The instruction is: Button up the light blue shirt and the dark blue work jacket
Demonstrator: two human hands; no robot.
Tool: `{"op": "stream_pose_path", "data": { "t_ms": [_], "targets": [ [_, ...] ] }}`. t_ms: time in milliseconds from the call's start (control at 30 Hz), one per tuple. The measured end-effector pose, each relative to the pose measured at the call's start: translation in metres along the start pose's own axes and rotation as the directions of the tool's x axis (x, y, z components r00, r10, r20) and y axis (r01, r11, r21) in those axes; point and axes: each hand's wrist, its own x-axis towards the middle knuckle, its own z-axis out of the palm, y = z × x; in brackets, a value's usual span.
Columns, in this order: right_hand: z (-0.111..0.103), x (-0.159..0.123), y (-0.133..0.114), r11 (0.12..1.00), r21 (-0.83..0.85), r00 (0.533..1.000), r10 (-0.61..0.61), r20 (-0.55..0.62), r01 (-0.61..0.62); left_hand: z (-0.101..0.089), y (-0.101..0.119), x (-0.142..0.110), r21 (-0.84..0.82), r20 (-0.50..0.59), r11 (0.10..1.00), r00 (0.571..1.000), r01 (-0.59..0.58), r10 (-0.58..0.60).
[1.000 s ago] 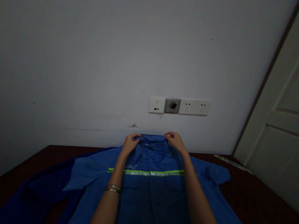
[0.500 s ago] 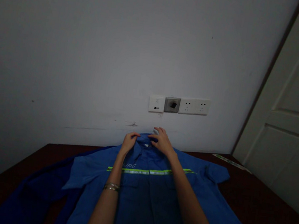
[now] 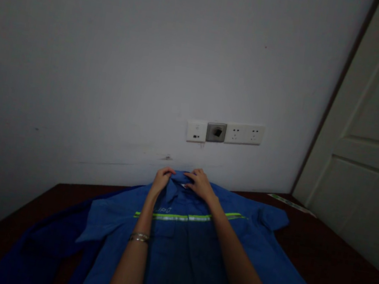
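Observation:
A blue short-sleeved work shirt (image 3: 173,249) lies spread face up, its collar toward the wall. Across the chest runs a silver and yellow-green reflective strip (image 3: 199,218), with pale lettering above it on the left. My left hand (image 3: 161,179) pinches the left side of the collar (image 3: 177,177) between thumb and fingers. On the collar's right side, my right hand (image 3: 201,183) has its thumb in front and fingers curled over the top edge. Bracelets circle my left wrist. My forearms cover part of the shirt front.
A darker blue garment (image 3: 50,235) lies partly under the shirt at left. The dark red-brown surface (image 3: 324,243) meets a white wall (image 3: 113,78) with sockets (image 3: 244,134). A printed strip (image 3: 290,203) lies near the panelled door (image 3: 364,187).
My right hand has lowered onto the collar, and its raised fingers have curled down. My left hand keeps its pinch. The view has shifted slightly.

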Motion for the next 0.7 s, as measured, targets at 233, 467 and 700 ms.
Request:
{"op": "stream_pose_path", "data": {
  "t_ms": [233, 467, 700],
  "targets": [
    [-0.010, 0.002, -0.002, 1.000, 0.018, 1.000, 0.011, 0.013, -0.011, -0.001, 0.011, -0.007, 0.192, 0.109, 0.976, 0.990, -0.106, 0.087],
    [-0.015, 0.002, 0.001, 0.999, 0.012, 0.999, 0.040, 0.020, -0.040, 0.001, 0.016, -0.015, 0.531, 0.125, 0.812, 0.970, -0.242, 0.208],
    [-0.017, 0.002, 0.008, 0.999, 0.034, 0.998, 0.023, -0.056, -0.021, -0.002, 0.009, -0.013, 0.585, 0.119, 0.785, 0.979, -0.202, 0.163]
  ]
}}
